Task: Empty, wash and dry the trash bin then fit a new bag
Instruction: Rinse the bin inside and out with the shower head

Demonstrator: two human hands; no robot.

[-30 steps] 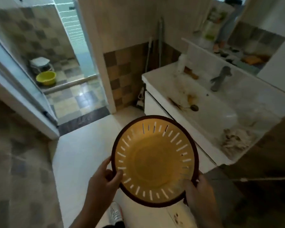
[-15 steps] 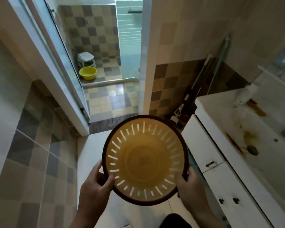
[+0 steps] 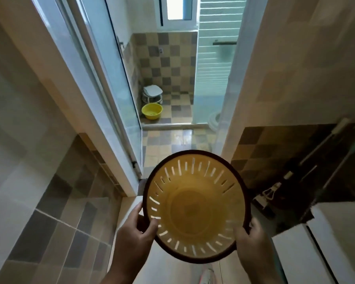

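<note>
Amber slotted plastic trash bin point(image 3: 195, 210), empty, gripped at its brown rim by left hand point(image 3: 134, 234) and right hand point(image 3: 252, 240); washing likely comes next, at the yellow basin point(image 3: 152, 111) beyond it.

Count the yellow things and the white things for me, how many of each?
Yellow: 2, the trash bin that the left hand and right hand grip, and the basin on the floor.
White: 1, the stool behind the basin.
Total: 3
</note>
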